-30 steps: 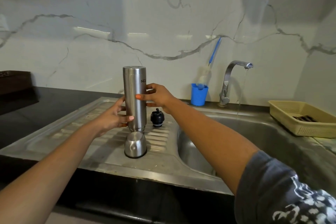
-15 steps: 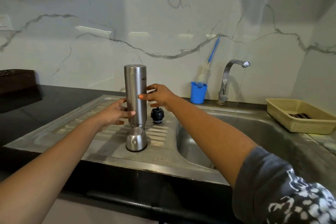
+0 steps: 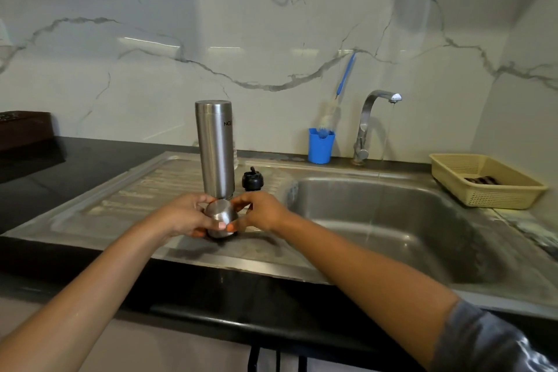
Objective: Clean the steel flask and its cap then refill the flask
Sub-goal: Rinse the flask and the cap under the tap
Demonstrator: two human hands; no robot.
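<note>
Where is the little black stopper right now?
Head view, centre: the black stopper stands on the draining board, right of the steel flask, left of the basin.

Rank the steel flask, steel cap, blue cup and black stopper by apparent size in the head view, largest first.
1. steel flask
2. steel cap and blue cup: they look about alike, and the cap sits nearer the camera, so I will not rank them
3. black stopper

Flask [image 3: 215, 148]: brushed steel cylinder, standing on end on drainboard [image 3: 145, 190], flat closed end up, uncapped. Cap [image 3: 220, 216]: steel dome, rounded end up, just in front of flask, pinched between left grip [image 3: 184, 216] and right grip [image 3: 262, 211]. Black stopper [image 3: 252, 180] upright beside flask.
</note>
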